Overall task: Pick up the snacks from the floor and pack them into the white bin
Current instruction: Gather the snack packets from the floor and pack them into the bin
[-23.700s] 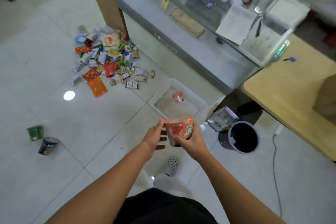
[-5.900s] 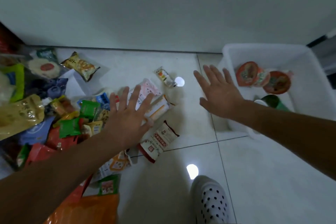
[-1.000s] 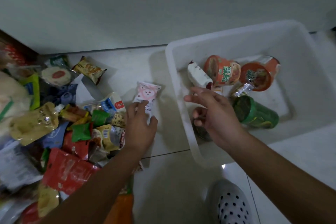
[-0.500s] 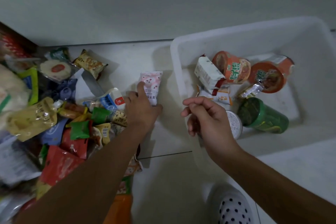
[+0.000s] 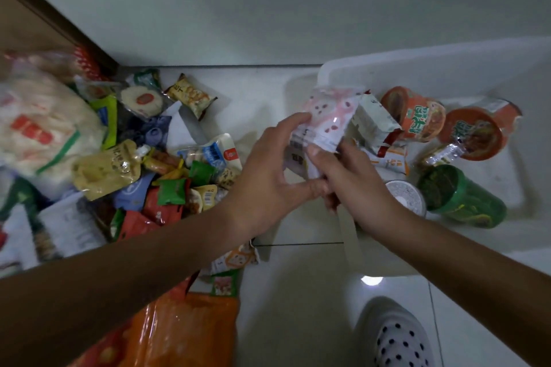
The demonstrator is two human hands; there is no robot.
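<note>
Pink-and-white snack packet [image 5: 328,119] — pinched by left hand [image 5: 268,170] and right hand [image 5: 354,185] fingers — over the white bin [image 5: 417,65].

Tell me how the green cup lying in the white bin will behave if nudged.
The green cup lies on its side in the white bin, so it will probably roll. It looks rigid, likely light. The silver-lidded cup beside it may stop it.

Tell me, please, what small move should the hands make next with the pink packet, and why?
Probably lower the pink packet into the white bin and let go. The left hand and right hand both hold it, already over the bin's near edge, beside the packets and cups inside.
</note>
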